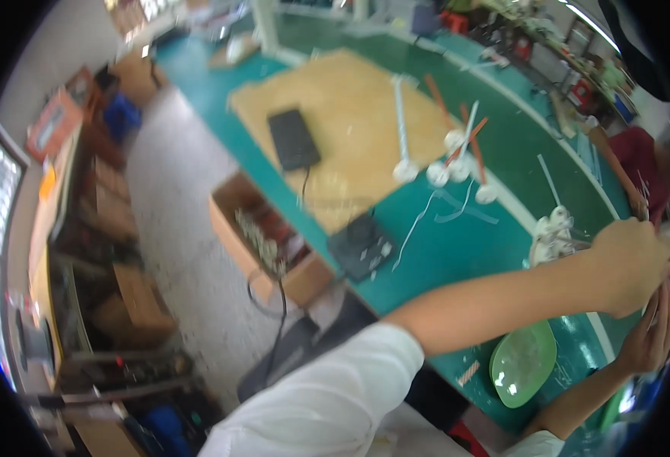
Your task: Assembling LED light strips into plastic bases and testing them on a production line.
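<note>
Left hand [630,266], fingers curled, and right hand [651,335] meet at the right rim over the green bench [457,251]; what they pinch, and whether they grip, cannot be told. White parts [556,232] lie just left of the left hand. A green dish [523,362] sits below the left forearm. A plywood sheet [350,122] bears a black tablet [294,139].

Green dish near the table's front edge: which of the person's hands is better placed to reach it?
Probably the right hand: it sits just beside and above the green dish. The left hand is higher up, by the white parts, its forearm stretched across the table. Both hands look busy together at the picture's right rim.
</note>
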Available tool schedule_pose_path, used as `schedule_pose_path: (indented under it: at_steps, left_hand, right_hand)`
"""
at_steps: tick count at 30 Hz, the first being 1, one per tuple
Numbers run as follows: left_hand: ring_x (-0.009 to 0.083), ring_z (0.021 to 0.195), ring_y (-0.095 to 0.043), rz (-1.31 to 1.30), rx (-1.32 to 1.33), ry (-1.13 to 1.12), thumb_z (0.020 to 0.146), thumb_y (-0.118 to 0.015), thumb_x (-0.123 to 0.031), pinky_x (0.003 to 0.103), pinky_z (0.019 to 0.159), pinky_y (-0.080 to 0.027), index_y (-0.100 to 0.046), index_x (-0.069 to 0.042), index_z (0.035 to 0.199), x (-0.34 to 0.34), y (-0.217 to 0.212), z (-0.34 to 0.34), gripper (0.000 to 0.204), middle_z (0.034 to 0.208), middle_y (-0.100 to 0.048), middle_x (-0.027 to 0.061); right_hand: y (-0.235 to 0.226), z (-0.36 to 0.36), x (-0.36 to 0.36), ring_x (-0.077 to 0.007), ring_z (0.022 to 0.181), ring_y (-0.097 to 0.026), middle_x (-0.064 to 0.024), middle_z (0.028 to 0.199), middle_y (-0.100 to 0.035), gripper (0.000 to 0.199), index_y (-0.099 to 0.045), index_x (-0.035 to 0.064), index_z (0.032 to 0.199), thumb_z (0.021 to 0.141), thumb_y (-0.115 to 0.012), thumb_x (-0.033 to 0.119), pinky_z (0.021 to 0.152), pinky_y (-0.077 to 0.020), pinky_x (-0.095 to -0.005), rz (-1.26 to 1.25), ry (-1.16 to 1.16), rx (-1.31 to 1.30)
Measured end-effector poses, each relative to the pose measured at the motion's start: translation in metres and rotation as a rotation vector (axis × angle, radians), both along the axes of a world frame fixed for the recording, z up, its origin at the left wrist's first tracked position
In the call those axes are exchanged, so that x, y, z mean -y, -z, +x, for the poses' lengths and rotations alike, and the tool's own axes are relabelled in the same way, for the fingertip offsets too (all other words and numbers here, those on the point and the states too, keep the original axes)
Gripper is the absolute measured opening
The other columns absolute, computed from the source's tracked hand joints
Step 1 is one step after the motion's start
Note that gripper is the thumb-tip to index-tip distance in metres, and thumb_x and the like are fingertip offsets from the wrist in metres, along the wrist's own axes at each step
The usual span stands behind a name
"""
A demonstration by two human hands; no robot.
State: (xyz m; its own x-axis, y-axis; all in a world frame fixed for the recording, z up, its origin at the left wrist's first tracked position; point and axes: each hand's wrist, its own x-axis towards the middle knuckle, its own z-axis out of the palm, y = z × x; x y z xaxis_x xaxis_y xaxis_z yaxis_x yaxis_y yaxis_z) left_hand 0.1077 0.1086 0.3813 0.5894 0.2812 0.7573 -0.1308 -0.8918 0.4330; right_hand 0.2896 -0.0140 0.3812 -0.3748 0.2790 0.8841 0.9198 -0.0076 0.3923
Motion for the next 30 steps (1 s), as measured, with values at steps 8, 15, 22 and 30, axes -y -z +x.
schedule_pose_path:
  at_steps: [8, 15, 22, 30]
  left_hand:
    - [0.0485, 0.063, -0.055, -0.233, 0.168, 0.269, 0.099, -0.050, -0.018, 0.050, 0.057, -0.044, -0.052, 0.005, 0.084, 0.009, -0.003, 0.007, 0.027, 0.063, -0.055, 0.0268]
    - [0.0441, 0.057, -0.054, -0.102, 0.156, 0.132, 0.099, -0.051, -0.018, 0.047, 0.051, -0.041, -0.048, 0.002, 0.083, -0.003, 0.003, 0.007, 0.026, 0.058, -0.053, 0.0212]
    - [0.0408, 0.057, -0.058, 0.072, 0.251, 0.008, 0.098, -0.053, -0.019, 0.045, 0.049, -0.042, -0.048, 0.000, 0.083, 0.009, 0.000, 0.010, 0.024, 0.058, -0.055, 0.0181]
    - [0.0457, 0.059, -0.058, -0.150, 0.206, 0.087, 0.100, -0.048, -0.018, 0.048, 0.050, -0.044, -0.049, 0.004, 0.087, -0.004, -0.007, 0.000, 0.025, 0.059, -0.056, 0.0227]
  right_hand:
    - [0.008, -0.001, 0.024, -0.0320, 0.098, -0.067, -0.0185, 0.104, -0.069, 0.022, -0.068, -0.0079, 0.105, 0.083, -0.069, -0.010, 0.088, -0.0525, -0.0383, -0.118, -0.002, -0.168]
    - [0.001, -0.050, -0.007, -0.0216, 0.064, -0.059, -0.0153, 0.087, -0.066, 0.012, -0.065, -0.0102, 0.097, 0.085, -0.065, -0.007, 0.059, -0.0462, -0.0279, -0.093, -0.099, -0.182]
    - [0.018, -0.027, -0.011, -0.0011, 0.043, -0.033, 0.0009, 0.061, -0.041, 0.025, -0.054, -0.0060, 0.103, 0.103, -0.043, 0.017, 0.030, -0.0201, -0.0156, -0.627, -1.545, -1.853]
    - [0.002, -0.048, -0.027, -0.0240, 0.094, -0.063, -0.0136, 0.108, -0.065, 0.040, -0.063, -0.0022, 0.113, 0.075, -0.071, -0.013, 0.064, -0.0496, -0.0283, 0.099, -0.154, -0.297]
